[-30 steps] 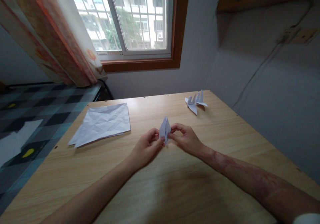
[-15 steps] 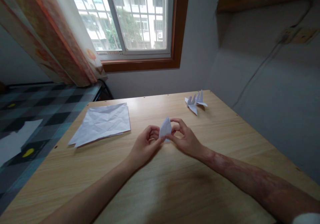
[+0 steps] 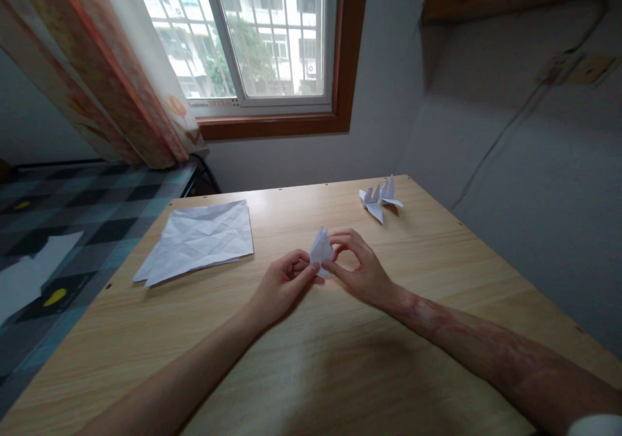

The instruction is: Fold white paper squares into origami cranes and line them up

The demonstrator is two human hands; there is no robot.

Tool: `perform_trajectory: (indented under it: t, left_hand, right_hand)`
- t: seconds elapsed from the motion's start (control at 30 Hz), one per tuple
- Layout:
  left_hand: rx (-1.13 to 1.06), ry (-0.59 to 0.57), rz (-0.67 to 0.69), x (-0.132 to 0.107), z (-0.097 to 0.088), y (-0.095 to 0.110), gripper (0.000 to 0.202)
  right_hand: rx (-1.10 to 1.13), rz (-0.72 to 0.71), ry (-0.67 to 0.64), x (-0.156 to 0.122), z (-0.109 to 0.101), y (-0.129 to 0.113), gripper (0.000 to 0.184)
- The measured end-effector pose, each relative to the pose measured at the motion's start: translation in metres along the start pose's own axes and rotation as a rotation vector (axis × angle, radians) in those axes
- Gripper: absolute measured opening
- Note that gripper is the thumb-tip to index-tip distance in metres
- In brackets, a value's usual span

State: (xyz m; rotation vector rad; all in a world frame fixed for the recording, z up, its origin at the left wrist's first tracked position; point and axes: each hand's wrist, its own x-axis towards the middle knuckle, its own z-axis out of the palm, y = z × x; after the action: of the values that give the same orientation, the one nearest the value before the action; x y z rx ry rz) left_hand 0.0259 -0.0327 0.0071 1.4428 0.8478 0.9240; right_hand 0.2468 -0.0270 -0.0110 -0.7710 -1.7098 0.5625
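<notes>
White paper is forming a small folded piece point(image 3: 321, 249), which is standing with its point upward between the left hand point(image 3: 286, 285) and the right hand point(image 3: 363, 269), over the middle of the desk point(image 3: 272, 384). Whether its lower edge is touching the wood, one cannot tell.

The left hand is pinching the piece low on its left side; the thumb is lying against the near face, and the other fingers are curling in, partly hidden by the paper. The right hand is holding the right side: its thumb is pressing low on the near face, its index finger is arching toward the upper right edge, and a rounded gap is showing between the two. On both hands the fingers are nearly closed, with the paper caught at their tips.

To the left, a stack of creased sheets point(image 3: 207, 235) is lying flat, its edges not quite lining up. Near the far right corner, folded paper birds point(image 3: 375, 212) are resting close together, wings spreading and points rising.

Beyond the desk's left edge, more white paper point(image 3: 46, 264) is lying on a bed point(image 3: 126, 186) with a checked cover. On the far side, a patterned curtain point(image 3: 102, 67) is hanging left of a barred window point(image 3: 282, 41).
</notes>
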Motion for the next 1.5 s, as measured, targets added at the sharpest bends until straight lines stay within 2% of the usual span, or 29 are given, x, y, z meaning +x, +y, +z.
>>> perform_trajectory:
  t: [0.23,0.3,0.4,0.57,0.77,0.9,0.97,1.1,1.5]
  left_hand:
    - [-0.148,-0.048,-0.003,0.001,0.001,-0.001,0.039]
    - [-0.201,-0.030,0.000,0.002,0.000,-0.001,0.042]
    - [-0.164,-0.002,0.000,0.004,-0.002,0.000,0.042]
    - [-0.159,-0.044,0.018,0.006,-0.004,-0.002,0.039]
    - [-0.173,-0.021,-0.003,0.006,-0.005,-0.006,0.039]
    - [-0.216,-0.062,0.011,0.006,-0.006,-0.011,0.041]
    - [-0.225,-0.062,0.015,0.006,-0.006,-0.013,0.043]
    - [-0.229,-0.044,0.014,0.004,-0.005,-0.015,0.040]
    - [-0.190,-0.040,0.026,0.001,-0.003,-0.010,0.047]
  right_hand:
    - [-0.032,-0.035,-0.047,0.003,-0.003,-0.003,0.006]
    - [-0.029,-0.046,-0.052,0.002,-0.004,-0.002,0.011]
    - [0.003,-0.041,-0.068,0.000,-0.003,-0.002,0.013]
    - [0.033,-0.048,-0.121,-0.002,-0.002,-0.004,0.016]
    - [0.013,-0.043,-0.206,0.001,-0.009,-0.013,0.026]
    - [0.002,-0.006,-0.133,0.002,-0.008,-0.011,0.025]
    - [0.010,0.045,-0.090,-0.001,-0.004,-0.006,0.035]
    - [0.105,0.086,-0.086,-0.004,0.002,0.001,0.062]
    - [0.025,0.057,-0.062,-0.001,-0.001,-0.001,0.045]
